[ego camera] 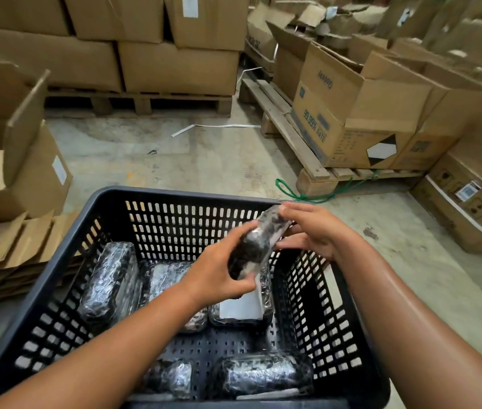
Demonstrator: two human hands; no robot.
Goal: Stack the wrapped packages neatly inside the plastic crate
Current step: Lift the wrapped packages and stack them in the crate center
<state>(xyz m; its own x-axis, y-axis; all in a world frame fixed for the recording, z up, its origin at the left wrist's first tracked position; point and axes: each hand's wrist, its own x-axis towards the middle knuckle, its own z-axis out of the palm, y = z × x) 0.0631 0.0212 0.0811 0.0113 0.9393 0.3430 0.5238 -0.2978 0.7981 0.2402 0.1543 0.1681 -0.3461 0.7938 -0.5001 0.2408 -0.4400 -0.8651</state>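
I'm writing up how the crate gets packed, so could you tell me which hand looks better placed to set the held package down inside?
Probably left. The left hand wraps the package from below, over the crate; the right hand only touches its top end.

Left hand [219,273] fingers curled in a grip, right hand [310,228] fingers pinching

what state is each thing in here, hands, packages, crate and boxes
left hand: gripping the lower end of the held package
right hand: fingers on its upper end
held package: wrapped, tilted, above the crate
crate: open, partly filled
packages in crate: wrapped, lying flat
printed box: flaps open
left box: flap up, open
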